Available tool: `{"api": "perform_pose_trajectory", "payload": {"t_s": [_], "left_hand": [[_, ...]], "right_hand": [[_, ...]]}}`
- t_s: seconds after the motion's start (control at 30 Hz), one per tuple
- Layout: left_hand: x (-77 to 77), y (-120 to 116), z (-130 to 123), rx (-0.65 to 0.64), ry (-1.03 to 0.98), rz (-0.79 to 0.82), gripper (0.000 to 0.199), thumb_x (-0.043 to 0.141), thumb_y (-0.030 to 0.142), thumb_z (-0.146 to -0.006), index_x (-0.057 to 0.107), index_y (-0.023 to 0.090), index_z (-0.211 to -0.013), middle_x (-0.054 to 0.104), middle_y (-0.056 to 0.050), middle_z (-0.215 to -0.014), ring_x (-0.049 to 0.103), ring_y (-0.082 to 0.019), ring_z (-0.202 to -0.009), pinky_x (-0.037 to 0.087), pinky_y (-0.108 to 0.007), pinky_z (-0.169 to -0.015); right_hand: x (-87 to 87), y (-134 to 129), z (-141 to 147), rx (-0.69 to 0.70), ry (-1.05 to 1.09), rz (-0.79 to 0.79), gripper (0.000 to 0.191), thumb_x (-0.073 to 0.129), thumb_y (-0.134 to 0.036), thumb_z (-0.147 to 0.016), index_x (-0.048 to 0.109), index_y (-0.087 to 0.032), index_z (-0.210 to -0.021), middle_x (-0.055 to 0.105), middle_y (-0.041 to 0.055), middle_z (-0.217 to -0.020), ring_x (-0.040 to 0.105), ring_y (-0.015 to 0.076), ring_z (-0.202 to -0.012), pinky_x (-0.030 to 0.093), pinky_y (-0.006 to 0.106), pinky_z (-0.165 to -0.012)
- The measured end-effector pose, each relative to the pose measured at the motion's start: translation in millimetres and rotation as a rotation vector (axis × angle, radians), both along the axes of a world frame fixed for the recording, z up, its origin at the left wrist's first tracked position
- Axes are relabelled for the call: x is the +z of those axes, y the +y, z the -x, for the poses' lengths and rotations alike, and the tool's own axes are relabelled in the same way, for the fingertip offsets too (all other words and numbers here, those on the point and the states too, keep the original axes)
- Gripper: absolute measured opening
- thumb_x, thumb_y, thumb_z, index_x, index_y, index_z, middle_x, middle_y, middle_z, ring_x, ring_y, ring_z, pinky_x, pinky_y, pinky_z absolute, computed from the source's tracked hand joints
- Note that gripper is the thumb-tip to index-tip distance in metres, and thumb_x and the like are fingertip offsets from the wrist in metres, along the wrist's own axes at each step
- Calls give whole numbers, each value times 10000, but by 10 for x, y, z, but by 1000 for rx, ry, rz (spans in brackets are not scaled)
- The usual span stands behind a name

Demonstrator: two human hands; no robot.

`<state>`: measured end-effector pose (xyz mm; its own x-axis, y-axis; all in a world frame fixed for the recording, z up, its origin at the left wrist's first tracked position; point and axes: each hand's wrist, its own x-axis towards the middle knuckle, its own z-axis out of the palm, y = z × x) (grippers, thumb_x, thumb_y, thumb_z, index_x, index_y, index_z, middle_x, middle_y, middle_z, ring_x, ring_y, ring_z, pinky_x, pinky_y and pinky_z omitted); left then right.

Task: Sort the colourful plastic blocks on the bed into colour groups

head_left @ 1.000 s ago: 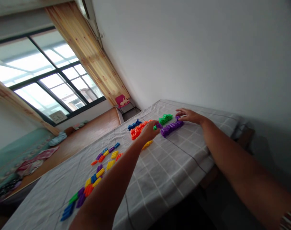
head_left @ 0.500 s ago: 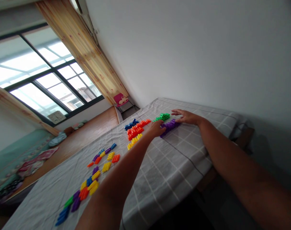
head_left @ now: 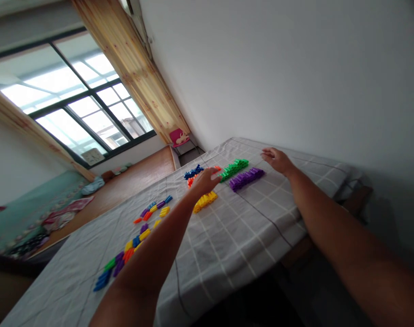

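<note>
My left hand (head_left: 207,180) reaches over the orange plastic tube pieces (head_left: 192,180), partly hiding them, with its fingers apart and nothing seen in them. To its right, green tube pieces (head_left: 234,169) lie in a long stacked pile. A similar purple pile (head_left: 247,179) lies nearer to me. My right hand (head_left: 277,160) hovers past the right ends of these piles, fingers stretched out, holding nothing. Yellow pieces (head_left: 205,201) lie below my left wrist, and a small dark blue pile (head_left: 194,171) sits beyond the orange one.
On the left of the checked tablecloth (head_left: 227,240), several small multicoloured groups of pieces (head_left: 128,245) form a winding line, partly behind my left forearm. A white wall (head_left: 278,72) runs along the far right side. A pink chair (head_left: 179,136) stands beyond the table.
Both hands have come off the purple pile. My left hand has shifted left over the orange pieces; my right hand has moved up and right. The view has shifted slightly.
</note>
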<state>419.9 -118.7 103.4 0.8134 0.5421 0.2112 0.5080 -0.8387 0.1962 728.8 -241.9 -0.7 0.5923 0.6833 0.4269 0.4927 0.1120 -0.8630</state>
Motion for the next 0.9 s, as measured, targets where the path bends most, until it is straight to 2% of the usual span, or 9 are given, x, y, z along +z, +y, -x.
{"api": "perform_pose_trajectory", "payload": {"t_s": [0.13,0.23,0.33,0.4,0.47,0.57,0.63,0.77,0.9], "left_hand": [[44,364,954,171,-54,54,407,587,400,-818,649,189,-1161,666,-84,-1206,624,-236,-1071,477,-369,-953],[77,550,1812,397,-51,112,381,571,364,-818,662,177,-1138,693,-81,-1149,648,-213,-1008,500,-330,-898],[62,602,2626,612,-72,146,323,592,334,-792,699,187,-1059,728,-56,-1051,665,-194,-949,509,-276,-841],[3,581,3075,684,-104,173,291,608,318,-771,716,194,-1011,742,-36,-994,672,-183,-912,513,-245,-796],[-86,545,3415,709,-121,193,282,596,292,-768,726,187,-995,746,-37,-979,674,-182,-897,514,-234,-771],[-228,512,3706,689,-84,194,305,548,231,-778,731,167,-1014,739,-54,-1027,671,-184,-917,510,-239,-799],[-305,520,3779,648,-30,195,331,529,184,-767,732,169,-1028,734,-52,-1057,666,-178,-939,500,-233,-830],[-403,584,3837,627,63,209,376,523,144,-745,731,174,-1057,730,-48,-1075,663,-163,-930,491,-209,-820],[-448,610,4030,582,53,231,362,526,186,-764,729,158,-1063,740,-55,-1018,661,-164,-883,491,-212,-785]], "right_hand": [[-72,-6,-88,-212,-71,50,377,521,-375,-840,615,-149,-1127,717,150,-1039,673,227,-953,496,396,-900],[-83,-48,-54,-316,-188,64,335,470,-332,-864,620,-170,-1116,717,158,-1049,671,247,-958,488,411,-901],[-73,-104,37,-385,-297,8,345,412,-323,-902,596,-203,-1169,712,158,-1062,670,280,-962,484,454,-896],[-33,-121,126,-425,-348,-39,372,380,-341,-923,562,-239,-1231,705,143,-1080,667,292,-977,478,479,-900],[60,-102,264,-447,-399,-74,386,366,-343,-931,536,-273,-1270,698,123,-1106,666,296,-984,474,477,-901],[297,12,632,-410,-485,-127,380,388,-291,-918,539,-270,-1266,700,119,-1103,678,262,-923,508,414,-820],[478,136,993,-303,-533,-160,365,405,-260,-912,546,-251,-1249,703,113,-1087,678,215,-879,524,351,-754],[720,450,1867,57,-592,-123,313,431,-275,-914,575,-225,-1187,699,78,-1076,662,168,-824,534,300,-712],[718,758,2773,393,-735,-35,273,481,-302,-891,636,-208,-1095,693,77,-1061,649,205,-896,538,359,-788]]}}
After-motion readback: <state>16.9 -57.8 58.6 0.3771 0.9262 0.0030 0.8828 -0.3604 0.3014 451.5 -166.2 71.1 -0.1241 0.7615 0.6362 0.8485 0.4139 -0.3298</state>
